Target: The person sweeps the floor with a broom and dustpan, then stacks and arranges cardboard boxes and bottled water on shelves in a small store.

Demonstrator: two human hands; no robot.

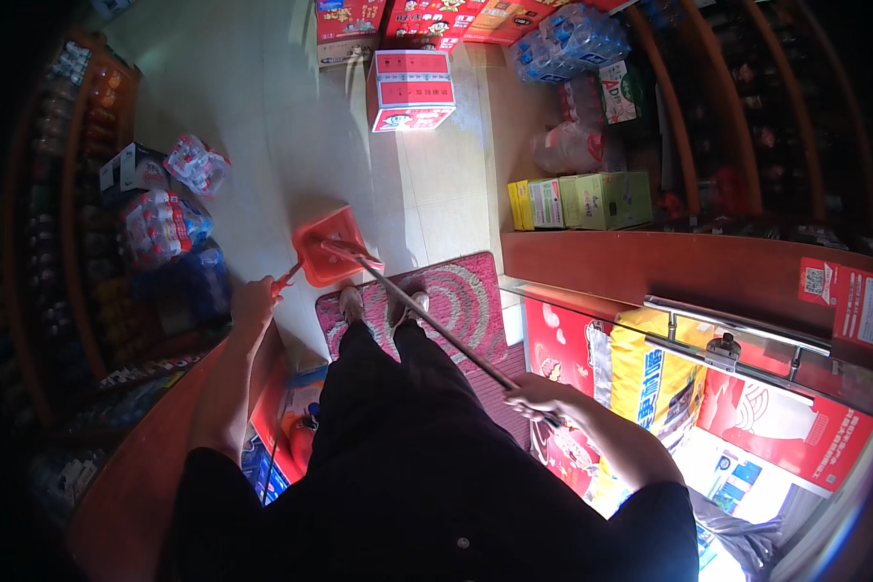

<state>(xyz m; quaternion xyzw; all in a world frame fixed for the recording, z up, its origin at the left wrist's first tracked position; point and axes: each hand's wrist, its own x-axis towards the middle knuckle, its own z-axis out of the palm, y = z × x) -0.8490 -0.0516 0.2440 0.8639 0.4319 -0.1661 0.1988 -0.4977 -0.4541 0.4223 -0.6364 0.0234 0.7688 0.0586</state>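
Note:
My left hand point(257, 300) is closed around the handle of a red plastic dustpan point(327, 273). The dustpan is over the tiled floor at the far edge of a doormat point(473, 284), its pan turned towards me. In my right hand point(542, 399) is the upper part of a long broom stick point(436, 327), which slants down and left. Its far end reaches over the dustpan, where a reddish head point(343, 252) blends with the pan; whether they touch I cannot tell. Both my shoes point(351, 304) stand on the patterned red mat.
A red carton point(411, 91) stands on the floor ahead, with stacked cartons behind it. Shrink-wrapped bottle packs point(164, 229) lie at left beside shelves. At right are green boxes point(604, 200), a wooden counter point(698, 269) and a glass door with a metal handle point(735, 324).

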